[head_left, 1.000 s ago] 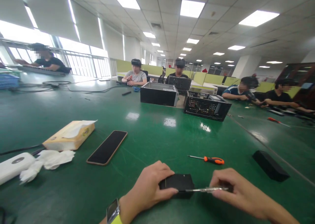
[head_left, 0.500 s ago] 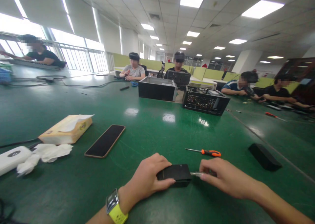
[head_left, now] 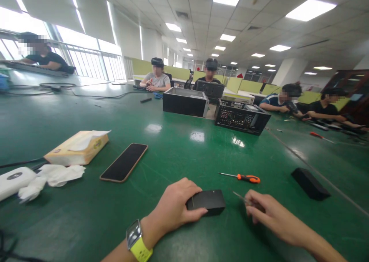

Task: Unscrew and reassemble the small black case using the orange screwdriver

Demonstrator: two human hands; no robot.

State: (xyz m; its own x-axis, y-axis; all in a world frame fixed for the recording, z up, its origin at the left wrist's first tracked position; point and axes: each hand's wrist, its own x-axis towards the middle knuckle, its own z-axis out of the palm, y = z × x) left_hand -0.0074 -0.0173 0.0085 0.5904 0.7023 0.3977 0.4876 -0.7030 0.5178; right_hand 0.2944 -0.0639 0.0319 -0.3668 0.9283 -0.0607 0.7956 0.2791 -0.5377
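My left hand [head_left: 180, 200] grips a small black rectangular box [head_left: 210, 202] lying on the green tabletop, thumb along its near side and fingers over the far side. To the right of the box, my right hand [head_left: 265, 212] is closed around a small screwdriver [head_left: 239, 196]; its thin metal shaft points left toward the box without touching it. Most of its handle is hidden in my fingers. Just beyond lies another screwdriver [head_left: 248, 178], orange and black, with nothing holding it.
A black block [head_left: 309, 183] lies at the right. On the left are a phone [head_left: 124, 163], a tissue pack [head_left: 76, 148], crumpled tissues [head_left: 60, 175] and a white device [head_left: 14, 182]. Two computer cases [head_left: 184, 101] stand farther back, and several people sit around the tables.
My right hand has drawn back to the right, taking the small screwdriver's shaft away from the box's end. My left hand still grips the box.
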